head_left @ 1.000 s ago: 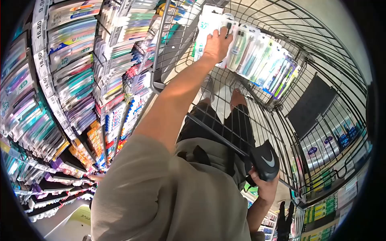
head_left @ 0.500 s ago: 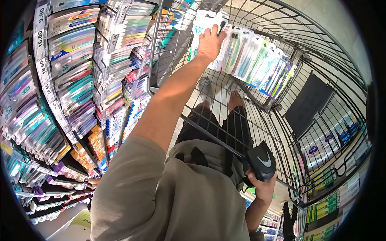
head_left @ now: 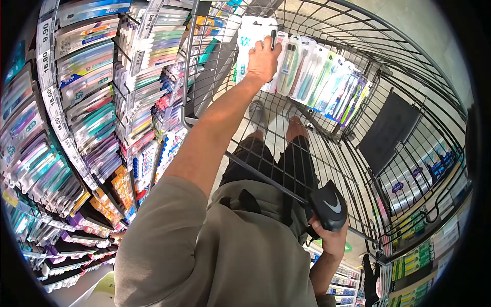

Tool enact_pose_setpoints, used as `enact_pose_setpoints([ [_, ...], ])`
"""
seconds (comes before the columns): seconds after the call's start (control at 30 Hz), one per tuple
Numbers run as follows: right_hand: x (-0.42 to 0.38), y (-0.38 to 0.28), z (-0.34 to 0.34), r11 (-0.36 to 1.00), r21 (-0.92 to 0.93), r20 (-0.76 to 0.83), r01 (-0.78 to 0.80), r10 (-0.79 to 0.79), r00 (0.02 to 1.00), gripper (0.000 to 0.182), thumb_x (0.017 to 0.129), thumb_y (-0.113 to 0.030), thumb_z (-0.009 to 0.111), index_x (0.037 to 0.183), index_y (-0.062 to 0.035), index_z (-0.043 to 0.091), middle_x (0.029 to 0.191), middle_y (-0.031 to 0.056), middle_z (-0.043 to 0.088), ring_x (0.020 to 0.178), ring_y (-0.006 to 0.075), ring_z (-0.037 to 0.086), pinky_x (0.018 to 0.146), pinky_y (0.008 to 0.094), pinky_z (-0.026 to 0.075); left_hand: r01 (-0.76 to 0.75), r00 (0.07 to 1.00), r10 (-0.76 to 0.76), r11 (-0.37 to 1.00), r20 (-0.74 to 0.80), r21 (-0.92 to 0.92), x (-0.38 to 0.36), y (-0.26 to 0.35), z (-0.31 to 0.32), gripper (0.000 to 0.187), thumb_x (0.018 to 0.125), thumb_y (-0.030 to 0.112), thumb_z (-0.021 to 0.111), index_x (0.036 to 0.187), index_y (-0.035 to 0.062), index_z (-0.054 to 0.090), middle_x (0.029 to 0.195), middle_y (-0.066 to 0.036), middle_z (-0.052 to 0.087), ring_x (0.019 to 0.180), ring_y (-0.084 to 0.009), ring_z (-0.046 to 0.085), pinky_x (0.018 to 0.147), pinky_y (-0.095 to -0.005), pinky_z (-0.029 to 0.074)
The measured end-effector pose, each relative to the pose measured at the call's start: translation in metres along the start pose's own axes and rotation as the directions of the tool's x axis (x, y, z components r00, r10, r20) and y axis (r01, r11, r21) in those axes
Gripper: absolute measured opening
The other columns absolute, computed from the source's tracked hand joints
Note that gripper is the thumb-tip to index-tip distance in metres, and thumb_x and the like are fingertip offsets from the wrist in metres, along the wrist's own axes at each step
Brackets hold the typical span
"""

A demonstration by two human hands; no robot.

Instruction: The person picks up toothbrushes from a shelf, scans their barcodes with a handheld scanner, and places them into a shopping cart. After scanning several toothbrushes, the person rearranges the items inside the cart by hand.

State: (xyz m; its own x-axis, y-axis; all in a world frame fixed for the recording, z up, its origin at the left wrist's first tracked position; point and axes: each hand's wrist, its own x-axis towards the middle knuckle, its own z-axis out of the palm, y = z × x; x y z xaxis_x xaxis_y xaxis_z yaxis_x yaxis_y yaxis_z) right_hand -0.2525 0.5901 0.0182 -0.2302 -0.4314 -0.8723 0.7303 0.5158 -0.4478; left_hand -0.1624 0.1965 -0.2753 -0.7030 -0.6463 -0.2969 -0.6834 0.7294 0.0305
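If the white pack (head_left: 247,43) slips: it would likely drop to the cart's wire floor or knock its neighbours; the hold seems to sit at the top edge alone, and the card looks glossy
If the row is nudged: the toothbrush packs (head_left: 319,77) stand on edge along the cart's far wall, each leaning on the next; a sideways push from the wrist could fan them over
If the arm catches: the left forearm crosses just above the cart rim (head_left: 185,77); a snag on the wire there could jerk the pack loose
Left hand (head_left: 263,57): stretched to the cart's far left corner; fingers (head_left: 267,41) close together and hooked over the top of the white pack, reaching onto the dark-handled pack just beside it; thumb hidden behind the card, so it reads as a clasp rather than a flat press
Right hand (head_left: 331,239): low at the cart's near right side; fingers wrapped tight around the grip of a black handheld device (head_left: 330,206), which points up from the fist
White pack, place: left end of the row, touching the next pack, upright against the wire
Shelves (head_left: 76,102): hung thick with toothbrush packs and price tags, running along the cart's left side
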Motion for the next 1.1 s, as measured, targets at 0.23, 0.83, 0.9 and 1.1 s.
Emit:
enact_pose_setpoints([
  [0.23, 0.001, 0.004, -0.002, 1.000, -0.012, -0.004, 0.005, -0.005, 1.000, 0.071, 0.069, 0.002, 0.087, 0.129, 0.0015, 0.049, 0.115, 0.0088, 0.063, 0.098, 0.0149, 0.062, 0.086, 0.0296, 0.052, -0.014, 0.999, 0.014, 1.000, -0.043, -0.002, -0.004, -0.002, -0.005, 0.050, 0.084, 0.013, 0.063, 0.132, 0.0240, 0.057, 0.138, -0.017, 0.044, 0.116, -0.0381, 0.052, 0.089, -0.0538, 0.051],
  [0.83, -0.006, 0.005, 0.036, 0.957, -0.138, 0.054, 0.256, -0.251, 0.966, 0.057, 0.079, -0.006, 0.078, 0.129, 0.0033, 0.053, 0.105, 0.0167, 0.067, 0.073, 0.0189, 0.063, 0.066, 0.0319, 0.050, 0.062, 0.992, -0.123, 0.716, -0.038, -0.695, -0.091, 0.028, -0.184, 0.033, 0.086, 0.015, 0.065, 0.117, 0.0036, 0.064, 0.113, -0.017, 0.062, 0.107, -0.0342, 0.062, 0.089, -0.0462, 0.052],
  [0.9, -0.011, 0.008, 0.052, 0.942, -0.162, 0.061, 0.292, -0.286, 0.956, 0.058, 0.079, -0.007, 0.078, 0.129, 0.0035, 0.053, 0.105, 0.0164, 0.067, 0.072, 0.0184, 0.063, 0.066, 0.0314, 0.049, -0.133, 0.989, 0.028, 0.610, -0.147, -0.781, -0.128, 0.019, -0.207, 0.035, 0.087, 0.022, 0.068, 0.115, 0.0006, 0.065, 0.108, -0.016, 0.064, 0.101, -0.0303, 0.066, 0.085, -0.0419, 0.053],
  [1.1, -0.021, 0.042, 0.098, 0.879, -0.214, 0.153, 0.427, -0.401, 0.903, 0.063, 0.077, -0.011, 0.083, 0.131, 0.0013, 0.054, 0.108, 0.0142, 0.066, 0.069, 0.0149, 0.060, 0.066, 0.0298, 0.050, -0.088, 0.947, 0.322, 0.261, 0.001, -0.961, -0.261, -0.043, -0.262, 0.030, 0.087, 0.020, 0.071, 0.109, -0.0011, 0.070, 0.095, -0.013, 0.069, 0.083, -0.0210, 0.067, 0.074, -0.0345, 0.052],
])
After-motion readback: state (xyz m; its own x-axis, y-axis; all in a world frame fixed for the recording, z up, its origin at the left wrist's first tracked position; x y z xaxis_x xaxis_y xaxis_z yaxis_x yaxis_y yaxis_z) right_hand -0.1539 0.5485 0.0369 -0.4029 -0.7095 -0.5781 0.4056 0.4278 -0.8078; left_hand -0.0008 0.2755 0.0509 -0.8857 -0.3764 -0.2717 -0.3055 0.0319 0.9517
